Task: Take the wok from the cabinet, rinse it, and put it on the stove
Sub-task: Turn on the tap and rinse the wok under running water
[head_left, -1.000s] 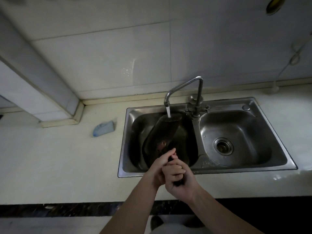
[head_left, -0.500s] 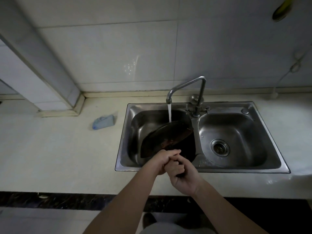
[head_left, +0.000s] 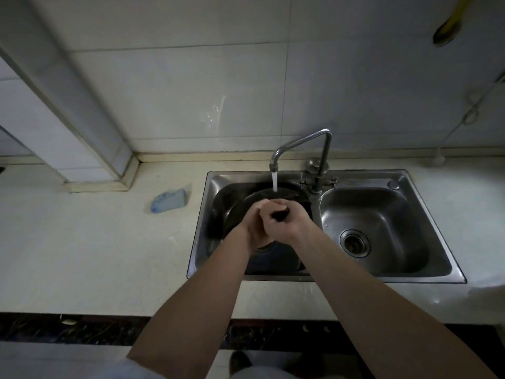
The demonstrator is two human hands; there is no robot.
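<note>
A dark wok [head_left: 240, 212] sits tilted in the left basin of the steel double sink [head_left: 426, 277], under water running from the tap [head_left: 300, 144]. My left hand [head_left: 252, 222] and my right hand [head_left: 287, 224] are clasped together round the wok's black handle [head_left: 281, 214], above the basin. My hands and forearms hide most of the wok; only its dark rim and part of its bowl show. The stream lands on the wok's far edge.
A blue sponge or cloth [head_left: 169, 201] lies on the pale counter left of the sink. The right basin holds only its drain [head_left: 354, 243]. A tiled pillar [head_left: 68, 124] juts out at back left. A yellow-handled utensil [head_left: 448, 28] hangs on the wall, top right.
Both hands have pushed forward from the sink's front edge to over the left basin, carrying the handle. The wok has swung and now lies further under the tap's stream.
</note>
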